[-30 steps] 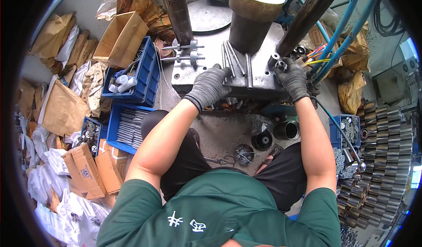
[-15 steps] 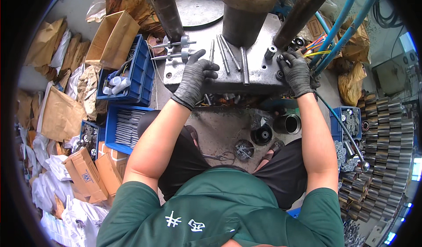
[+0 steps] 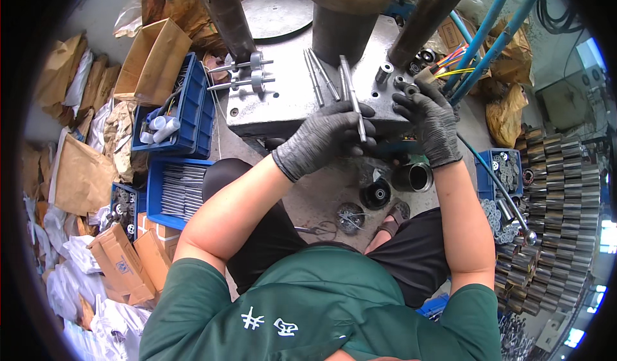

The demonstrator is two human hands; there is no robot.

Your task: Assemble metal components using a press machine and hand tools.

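Observation:
My left hand (image 3: pixel 324 136), in a dark grey glove, is closed round a slim metal shaft (image 3: pixel 353 100) at the front edge of the steel press table (image 3: pixel 289 107). The shaft tilts, its far end over a thicker metal rod (image 3: pixel 343 84). Two similar shafts (image 3: pixel 313 79) lie to its left. On the right, my gloved right hand (image 3: pixel 432 123) has its fingertips round a small metal bushing (image 3: pixel 410 90), partly hidden by the fingers. Beside it stands a short metal sleeve (image 3: pixel 384 72). At the table's left, two shafts with round discs (image 3: pixel 257 81) lie side by side.
A thick ram (image 3: pixel 344 27) and two steel columns (image 3: pixel 225 14) rise from the table. Blue hoses (image 3: pixel 495 39) hang at right. Blue crates (image 3: pixel 168 187) and cardboard boxes (image 3: pixel 122 264) stand at left. Stacked metal tubes (image 3: pixel 559 207) fill the right side.
My left hand has moved right and toward me, and now holds a shaft that lay on the table. My right hand stays by the small bushings. The whole view has shifted slightly.

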